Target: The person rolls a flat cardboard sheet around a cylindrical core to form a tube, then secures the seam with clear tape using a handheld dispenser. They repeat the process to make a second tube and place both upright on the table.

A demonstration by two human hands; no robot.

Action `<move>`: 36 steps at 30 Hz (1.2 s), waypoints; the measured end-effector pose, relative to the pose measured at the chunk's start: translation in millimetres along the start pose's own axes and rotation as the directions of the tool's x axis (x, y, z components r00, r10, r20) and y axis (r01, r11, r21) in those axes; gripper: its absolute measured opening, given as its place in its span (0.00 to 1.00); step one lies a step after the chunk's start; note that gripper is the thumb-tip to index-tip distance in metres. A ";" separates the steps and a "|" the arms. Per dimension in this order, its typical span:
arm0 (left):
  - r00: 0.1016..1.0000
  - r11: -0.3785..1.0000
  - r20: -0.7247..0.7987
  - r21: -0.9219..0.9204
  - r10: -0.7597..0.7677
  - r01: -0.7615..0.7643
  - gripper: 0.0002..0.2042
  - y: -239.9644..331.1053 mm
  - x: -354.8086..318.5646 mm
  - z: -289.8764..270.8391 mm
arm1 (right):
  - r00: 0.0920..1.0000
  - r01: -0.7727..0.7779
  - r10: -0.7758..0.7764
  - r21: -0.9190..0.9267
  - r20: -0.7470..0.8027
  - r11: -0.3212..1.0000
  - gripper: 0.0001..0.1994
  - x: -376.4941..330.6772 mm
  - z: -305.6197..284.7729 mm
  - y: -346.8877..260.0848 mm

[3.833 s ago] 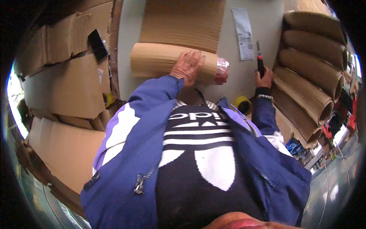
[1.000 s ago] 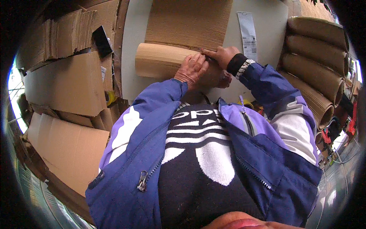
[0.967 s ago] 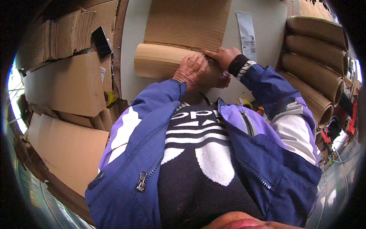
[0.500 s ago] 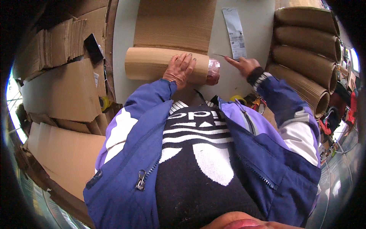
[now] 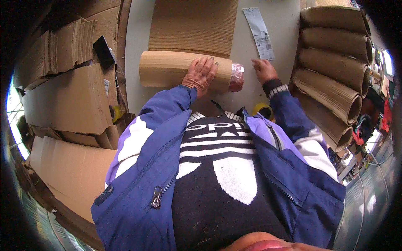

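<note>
The cardboard roll point(image 5: 163, 69) lies crosswise on the pale table point(image 5: 284, 33), a corrugated sheet point(image 5: 192, 27) reaching away behind it. The left hand point(image 5: 201, 77) drapes over the roll, fingers slightly spread. The right hand point(image 5: 264, 71), fingers curled, hovers near the paper label point(image 5: 258, 34); I cannot tell whether it pinches anything. A second ago it was at the roll; now it is apart.

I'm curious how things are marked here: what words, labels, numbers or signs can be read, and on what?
Black sweater: large white letters, partly covered by the jacket; not copied out here.
White paper slip near the right hand: fine print, too small to read.
Small white label at left: too small to read.
Cardboard roll: none seen.
</note>
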State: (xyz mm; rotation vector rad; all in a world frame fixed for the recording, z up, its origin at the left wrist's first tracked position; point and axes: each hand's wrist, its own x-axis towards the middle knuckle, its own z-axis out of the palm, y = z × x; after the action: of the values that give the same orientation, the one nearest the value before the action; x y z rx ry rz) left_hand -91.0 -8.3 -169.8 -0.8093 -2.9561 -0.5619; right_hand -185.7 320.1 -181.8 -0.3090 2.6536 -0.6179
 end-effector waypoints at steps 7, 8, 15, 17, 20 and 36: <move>0.997 0.999 -0.070 0.036 0.029 -0.027 0.33 -3.3 -1.1 5.3 | 0.793 -0.603 0.556 0.182 0.250 0.777 0.35 135.0 75.4 -57.6; 0.997 1.000 -0.077 0.008 0.024 -0.023 0.33 -3.7 -1.0 6.0 | 0.793 -0.604 0.546 0.225 0.270 0.765 0.34 139.1 81.6 -55.0; 0.998 0.999 -0.051 -0.050 -0.021 0.018 0.31 -0.1 -2.6 7.5 | 0.922 -0.335 0.386 0.445 -0.027 0.830 0.20 121.8 92.8 -62.4; 0.996 0.999 -0.086 -0.045 -0.025 0.021 0.32 0.9 -0.6 3.1 | 0.932 -0.202 0.359 0.744 -0.054 0.637 0.16 111.5 91.9 -70.9; 0.999 1.000 -0.040 -0.022 -0.022 0.021 0.36 2.7 9.3 -8.6 | 0.961 -0.164 0.275 0.882 0.041 0.442 0.17 111.0 91.2 -67.6; 0.994 0.988 0.112 -0.152 0.013 0.004 0.42 -11.2 54.8 -18.4 | 0.948 0.275 0.004 0.824 -0.319 0.496 0.14 217.9 -39.3 -208.1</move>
State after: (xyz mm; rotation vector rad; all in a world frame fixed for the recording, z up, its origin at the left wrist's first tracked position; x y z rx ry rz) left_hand -145.2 3.0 -150.0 -0.8880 -3.0413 -0.7753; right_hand -372.6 87.4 -124.5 -0.1202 2.1596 -2.0718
